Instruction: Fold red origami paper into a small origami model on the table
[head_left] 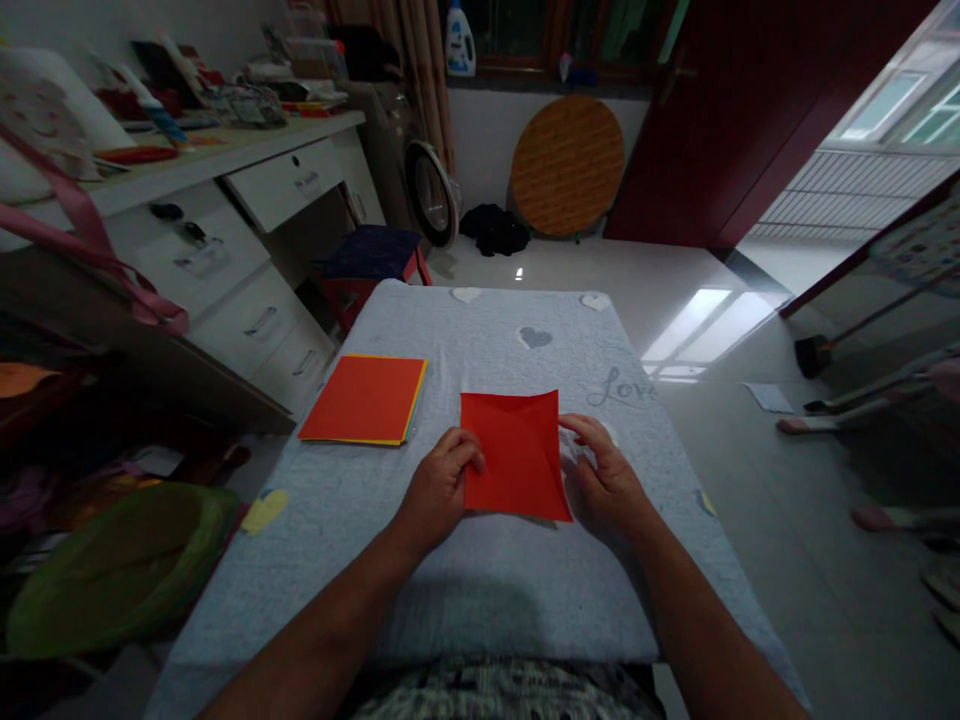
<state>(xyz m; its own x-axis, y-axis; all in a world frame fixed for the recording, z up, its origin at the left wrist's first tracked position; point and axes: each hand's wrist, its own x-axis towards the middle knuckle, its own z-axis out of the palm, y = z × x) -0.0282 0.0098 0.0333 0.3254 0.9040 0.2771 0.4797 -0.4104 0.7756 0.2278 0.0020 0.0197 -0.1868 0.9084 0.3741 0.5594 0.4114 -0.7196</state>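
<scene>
Head feed, my end: left hand (450, 475) is pinching the red paper (517, 455) at its left edge, thumb on top. Right hand (604, 475) is loosely curved, thumb and forefinger apart, a fingertip at the paper's right edge; I can't tell if it touches. Paper is between the hands over the counter (480, 605), slightly bowed. Left thumb blocks a bit of it for me. Blue-grey cloth (420, 330) reads "Love" (619, 388) beyond the right hand. Paper stack (365, 398) left, orange-red on top, yellow edge below. Farther out: stool (373, 252) near far left corner; bottle (460, 42) on windowsill (525, 88), print unreadable.
</scene>
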